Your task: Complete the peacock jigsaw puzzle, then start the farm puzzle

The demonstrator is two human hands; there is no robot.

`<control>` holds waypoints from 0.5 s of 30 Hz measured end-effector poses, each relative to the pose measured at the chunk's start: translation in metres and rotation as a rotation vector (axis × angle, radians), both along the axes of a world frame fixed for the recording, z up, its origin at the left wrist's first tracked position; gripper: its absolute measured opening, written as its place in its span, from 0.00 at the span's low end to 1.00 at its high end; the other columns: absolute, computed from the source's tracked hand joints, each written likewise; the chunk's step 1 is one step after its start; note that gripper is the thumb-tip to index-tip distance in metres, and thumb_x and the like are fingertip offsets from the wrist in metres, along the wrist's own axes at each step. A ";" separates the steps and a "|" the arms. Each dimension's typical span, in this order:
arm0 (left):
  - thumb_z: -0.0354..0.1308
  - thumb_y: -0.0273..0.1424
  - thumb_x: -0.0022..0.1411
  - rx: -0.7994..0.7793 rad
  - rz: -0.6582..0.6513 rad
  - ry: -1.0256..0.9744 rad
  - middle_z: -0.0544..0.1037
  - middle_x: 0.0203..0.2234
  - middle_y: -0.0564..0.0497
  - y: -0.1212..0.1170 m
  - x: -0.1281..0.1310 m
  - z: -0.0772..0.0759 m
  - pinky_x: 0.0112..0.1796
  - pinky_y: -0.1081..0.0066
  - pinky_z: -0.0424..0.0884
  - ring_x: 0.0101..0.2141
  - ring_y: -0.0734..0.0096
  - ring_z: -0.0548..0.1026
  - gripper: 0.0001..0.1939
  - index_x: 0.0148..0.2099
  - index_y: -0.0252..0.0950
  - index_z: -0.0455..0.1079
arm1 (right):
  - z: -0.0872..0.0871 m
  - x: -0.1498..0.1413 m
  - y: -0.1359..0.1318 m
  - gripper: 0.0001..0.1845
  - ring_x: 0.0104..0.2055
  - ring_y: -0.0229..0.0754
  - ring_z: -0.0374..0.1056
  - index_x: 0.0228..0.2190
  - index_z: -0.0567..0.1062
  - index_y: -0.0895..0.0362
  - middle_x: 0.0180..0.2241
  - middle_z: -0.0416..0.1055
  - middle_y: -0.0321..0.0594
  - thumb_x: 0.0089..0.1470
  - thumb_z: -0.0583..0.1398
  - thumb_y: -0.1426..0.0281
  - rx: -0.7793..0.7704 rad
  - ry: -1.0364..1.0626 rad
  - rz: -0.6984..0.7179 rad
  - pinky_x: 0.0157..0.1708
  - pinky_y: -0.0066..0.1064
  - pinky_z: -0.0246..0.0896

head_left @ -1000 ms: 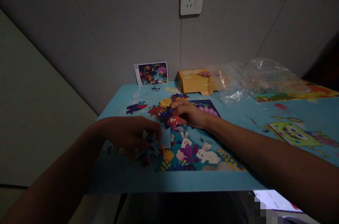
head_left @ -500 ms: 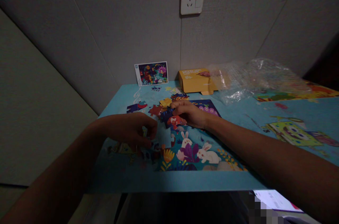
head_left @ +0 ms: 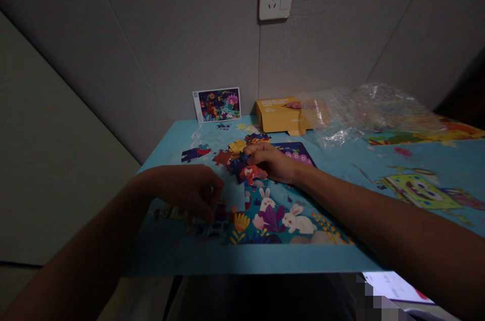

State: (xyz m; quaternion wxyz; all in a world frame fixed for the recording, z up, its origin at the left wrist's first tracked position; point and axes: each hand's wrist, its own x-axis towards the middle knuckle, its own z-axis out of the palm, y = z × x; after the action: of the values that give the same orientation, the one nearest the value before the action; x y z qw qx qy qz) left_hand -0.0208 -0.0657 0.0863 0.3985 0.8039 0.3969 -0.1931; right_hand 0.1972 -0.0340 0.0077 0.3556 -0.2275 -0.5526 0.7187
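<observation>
The dark blue and red puzzle section [head_left: 246, 172] sits at the fingertips of the right hand [head_left: 271, 162], whose thumb and forefinger close narrowly on its far right edge; from here I can't tell whether its underside touches the table. Just on the near side of that grip spreads the joined part of the puzzle [head_left: 280, 220], with 2 white rabbits, a purple plant and a yellow flower on it, while a dark panel with pink-purple rounds [head_left: 297, 153] shows beyond the right wrist. To the left of the grip and nearer the person, the left hand [head_left: 187, 187] hangs low with curled fingers, its tips beside some dark loose pieces [head_left: 219, 214]; they are in shadow, and I can't tell whether it holds any. Just past the right fingertips lie a yellow piece [head_left: 237, 146] and a brownish-red piece [head_left: 221, 157], and farther left of them a blue and red pair [head_left: 195, 153]. Well beyond the grip, a picture card [head_left: 220, 104] leans on the wall [head_left: 189, 43], and a yellow box [head_left: 282, 118] stands with a clear plastic bag [head_left: 369, 111] against its right side. All this rests on a light blue table [head_left: 250, 259].
</observation>
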 end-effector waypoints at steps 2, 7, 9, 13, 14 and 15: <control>0.65 0.35 0.51 -0.057 0.052 0.061 0.75 0.23 0.54 -0.001 0.001 -0.002 0.21 0.77 0.64 0.23 0.70 0.74 0.11 0.32 0.36 0.66 | 0.001 0.000 0.000 0.12 0.09 0.28 0.48 0.17 0.58 0.55 0.09 0.56 0.25 0.37 0.60 0.72 0.002 -0.005 -0.005 0.08 0.21 0.40; 0.62 0.33 0.50 -0.191 0.119 0.147 0.73 0.19 0.54 -0.003 0.005 -0.004 0.16 0.77 0.64 0.19 0.69 0.73 0.09 0.32 0.36 0.66 | 0.002 0.000 -0.001 0.12 0.09 0.28 0.47 0.16 0.59 0.55 0.10 0.56 0.25 0.36 0.60 0.72 -0.020 -0.005 -0.011 0.08 0.21 0.39; 0.62 0.31 0.49 -0.249 0.112 0.156 0.73 0.19 0.54 -0.002 0.006 -0.006 0.16 0.76 0.65 0.17 0.70 0.72 0.08 0.33 0.36 0.67 | 0.002 -0.001 -0.001 0.12 0.09 0.28 0.47 0.16 0.59 0.55 0.09 0.57 0.26 0.36 0.60 0.72 -0.017 -0.006 -0.001 0.09 0.21 0.39; 0.60 0.30 0.50 -0.253 0.097 0.155 0.72 0.19 0.55 -0.003 0.008 -0.008 0.16 0.76 0.66 0.17 0.71 0.71 0.06 0.32 0.37 0.67 | 0.002 -0.001 -0.001 0.12 0.09 0.28 0.48 0.15 0.59 0.55 0.09 0.57 0.25 0.36 0.60 0.72 -0.013 -0.006 -0.008 0.08 0.21 0.40; 0.60 0.31 0.50 -0.242 0.103 0.161 0.72 0.19 0.54 -0.004 0.009 -0.008 0.16 0.76 0.66 0.17 0.71 0.70 0.06 0.32 0.37 0.67 | 0.002 -0.001 -0.001 0.12 0.08 0.28 0.47 0.15 0.59 0.55 0.09 0.57 0.25 0.36 0.60 0.72 -0.015 -0.006 -0.010 0.08 0.21 0.39; 0.60 0.31 0.50 -0.233 0.111 0.167 0.72 0.19 0.54 -0.004 0.009 -0.007 0.15 0.77 0.66 0.17 0.71 0.70 0.06 0.32 0.37 0.67 | 0.002 -0.001 -0.001 0.12 0.08 0.28 0.47 0.16 0.59 0.55 0.09 0.57 0.25 0.35 0.60 0.72 -0.016 -0.006 -0.011 0.08 0.21 0.39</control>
State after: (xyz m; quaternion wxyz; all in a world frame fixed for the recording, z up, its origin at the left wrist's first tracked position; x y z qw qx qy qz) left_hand -0.0115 -0.0698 0.0792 0.4647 0.7103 0.4475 -0.2814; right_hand 0.1965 -0.0352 0.0093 0.3560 -0.2354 -0.5467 0.7204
